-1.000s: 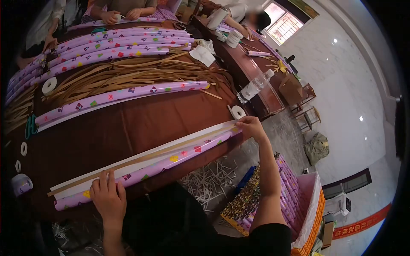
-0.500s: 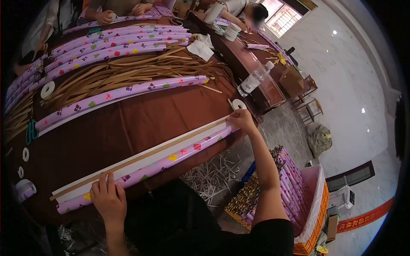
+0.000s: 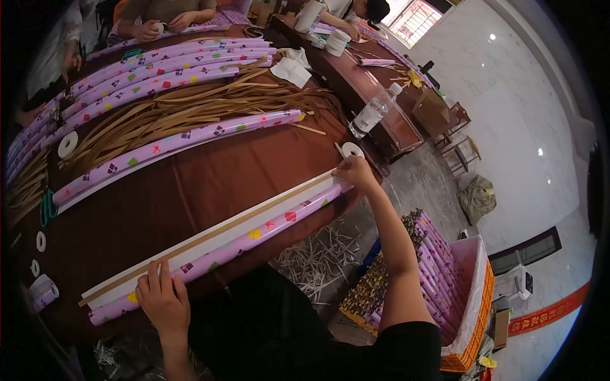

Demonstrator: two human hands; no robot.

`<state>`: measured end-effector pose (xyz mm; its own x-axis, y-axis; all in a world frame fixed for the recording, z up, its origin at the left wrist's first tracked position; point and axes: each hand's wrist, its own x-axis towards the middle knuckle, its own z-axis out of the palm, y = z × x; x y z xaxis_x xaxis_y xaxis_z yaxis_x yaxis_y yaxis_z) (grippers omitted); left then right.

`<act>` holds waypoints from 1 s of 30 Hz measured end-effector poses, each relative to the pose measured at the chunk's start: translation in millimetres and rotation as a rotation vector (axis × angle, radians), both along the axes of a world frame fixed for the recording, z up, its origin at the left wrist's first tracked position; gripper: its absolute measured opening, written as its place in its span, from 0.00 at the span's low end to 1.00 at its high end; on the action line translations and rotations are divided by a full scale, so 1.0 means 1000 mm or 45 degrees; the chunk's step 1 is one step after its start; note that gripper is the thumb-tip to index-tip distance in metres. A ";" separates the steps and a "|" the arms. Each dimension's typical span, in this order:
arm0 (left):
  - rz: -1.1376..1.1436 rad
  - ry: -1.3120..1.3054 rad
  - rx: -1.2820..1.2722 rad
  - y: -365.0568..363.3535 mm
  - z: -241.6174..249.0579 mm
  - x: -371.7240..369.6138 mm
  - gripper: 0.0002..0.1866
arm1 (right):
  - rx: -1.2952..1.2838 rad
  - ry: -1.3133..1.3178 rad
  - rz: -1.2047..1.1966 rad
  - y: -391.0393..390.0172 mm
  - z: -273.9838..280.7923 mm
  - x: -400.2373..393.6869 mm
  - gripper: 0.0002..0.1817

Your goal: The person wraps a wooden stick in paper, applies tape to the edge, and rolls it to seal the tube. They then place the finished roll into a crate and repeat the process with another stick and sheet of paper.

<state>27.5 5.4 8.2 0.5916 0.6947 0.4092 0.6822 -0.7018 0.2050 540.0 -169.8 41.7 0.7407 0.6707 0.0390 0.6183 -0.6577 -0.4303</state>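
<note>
A purple patterned paper roll (image 3: 254,235) lies along the table's near edge, with its white inner side (image 3: 219,238) partly unrolled. A narrow brown strip (image 3: 222,219) runs lengthwise over that white part. Toward the roll's left end, my left hand (image 3: 163,298) rests with fingers stretched across the roll, their tips touching the strip. At the far right end, my right hand (image 3: 356,173) pinches the end of the brown strip with thumb and fingers. A roll of white tape (image 3: 351,150) is just behind my right hand.
Another purple roll (image 3: 184,141), a heap of brown strips (image 3: 190,108) and green-handled scissors (image 3: 47,208) lie farther back. A water bottle (image 3: 376,111) stands at the right edge. An orange crate (image 3: 486,311) holds finished-looking rolls on the floor. Other people's hands work across the table.
The view has shifted slightly. Both my hands keep nearly the same places on the roll and strip. Across the table, another person's hands have moved a little.
</note>
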 end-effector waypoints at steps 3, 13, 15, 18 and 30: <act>0.000 0.010 0.001 0.000 -0.001 -0.001 0.19 | 0.085 -0.039 0.011 -0.006 -0.003 0.003 0.17; -0.036 0.034 -0.009 -0.002 -0.004 -0.005 0.19 | 0.573 0.105 -0.186 -0.020 -0.038 0.025 0.18; -0.030 0.036 -0.002 -0.003 0.000 -0.005 0.19 | 0.768 -0.075 -0.335 -0.019 -0.046 0.023 0.14; -0.047 0.028 0.003 -0.002 0.000 -0.008 0.19 | 1.113 -0.192 -0.430 -0.021 -0.066 0.032 0.12; -0.082 0.034 0.007 -0.001 -0.002 -0.006 0.18 | 0.531 0.152 -0.277 -0.026 -0.040 0.014 0.17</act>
<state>21.6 4.0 6.5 0.6456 0.6528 0.3962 0.6411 -0.7452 0.1832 554.2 -195.5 2.0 0.8776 0.4451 0.1779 0.4160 -0.5228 -0.7441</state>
